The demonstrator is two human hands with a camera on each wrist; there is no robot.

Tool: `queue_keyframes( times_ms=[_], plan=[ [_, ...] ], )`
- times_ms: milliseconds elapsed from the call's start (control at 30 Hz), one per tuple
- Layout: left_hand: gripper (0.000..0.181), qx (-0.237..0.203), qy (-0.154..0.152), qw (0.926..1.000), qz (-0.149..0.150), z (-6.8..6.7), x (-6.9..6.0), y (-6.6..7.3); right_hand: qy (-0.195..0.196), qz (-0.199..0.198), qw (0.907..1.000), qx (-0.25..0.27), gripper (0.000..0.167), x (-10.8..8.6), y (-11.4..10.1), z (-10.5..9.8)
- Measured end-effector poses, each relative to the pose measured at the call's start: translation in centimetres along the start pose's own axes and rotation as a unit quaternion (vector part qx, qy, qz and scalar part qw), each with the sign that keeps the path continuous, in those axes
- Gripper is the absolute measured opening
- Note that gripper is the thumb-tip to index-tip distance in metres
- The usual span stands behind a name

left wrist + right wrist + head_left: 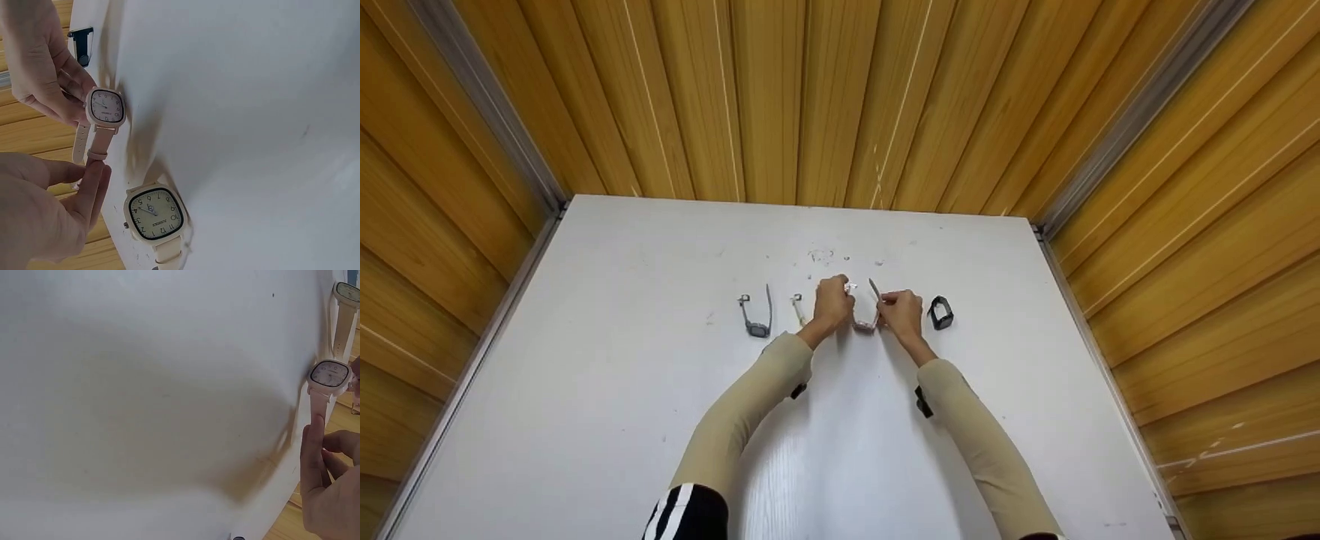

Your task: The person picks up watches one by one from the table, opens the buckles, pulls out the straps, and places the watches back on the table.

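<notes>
A pink wristwatch with a rounded-square dial is between both hands on the white table. My left hand pinches the buckle-side strap, near its keeper loop. On the other side, my right hand holds the strap with holes between thumb and fingers. That strap's tip points up past the right fingers in the head view. The buckle is mostly covered by the left fingers. Beside the left hand lies a cream wristwatch, partly hidden by that hand in the head view.
A grey wristwatch with spread straps lies farther left. To the right of the right hand is a black wristwatch, its strap looped. Small marks dot the white table. Wood-patterned panels rise behind and at both sides.
</notes>
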State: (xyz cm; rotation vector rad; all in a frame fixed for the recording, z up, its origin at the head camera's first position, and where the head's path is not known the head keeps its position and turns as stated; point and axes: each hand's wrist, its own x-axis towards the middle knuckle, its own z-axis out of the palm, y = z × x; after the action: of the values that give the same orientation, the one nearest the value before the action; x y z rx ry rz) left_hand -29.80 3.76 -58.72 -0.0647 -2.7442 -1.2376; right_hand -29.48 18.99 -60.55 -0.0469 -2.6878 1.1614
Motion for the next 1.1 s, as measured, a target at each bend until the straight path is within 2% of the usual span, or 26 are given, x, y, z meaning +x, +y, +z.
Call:
queue_keyframes(
  times_ms=[167, 533, 700, 900, 1100],
  plan=[
    [0.009, 0.025, -0.007, 0.9994, -0.023, 0.6, -0.1, 0.0, 0.000, 0.022, 0.9997, -0.010, 0.016, 0.0, 0.2, 0.4],
    [0.013, 0.051, -0.039, 0.9970, -0.044, 0.8, -0.8, 0.0, -0.008, 0.036, 0.9993, 0.001, 0.013, -0.3, 0.2, 0.7],
    [0.013, 0.066, -0.057, 0.9952, -0.044, 0.7, -1.0, 0.0, -0.006, 0.031, 0.9995, -0.001, 0.013, -0.3, 0.4, 1.1],
    [0.010, 0.066, -0.049, 0.9960, -0.034, 0.7, -1.0, 0.0, -0.004, 0.018, 0.9998, 0.003, 0.013, -0.3, 0.6, 1.2],
    [0.006, 0.069, -0.039, 0.9967, -0.019, 0.9, -0.7, 0.2, -0.004, 0.025, 0.9997, 0.006, 0.013, 0.0, 0.5, 1.0]
  ],
)
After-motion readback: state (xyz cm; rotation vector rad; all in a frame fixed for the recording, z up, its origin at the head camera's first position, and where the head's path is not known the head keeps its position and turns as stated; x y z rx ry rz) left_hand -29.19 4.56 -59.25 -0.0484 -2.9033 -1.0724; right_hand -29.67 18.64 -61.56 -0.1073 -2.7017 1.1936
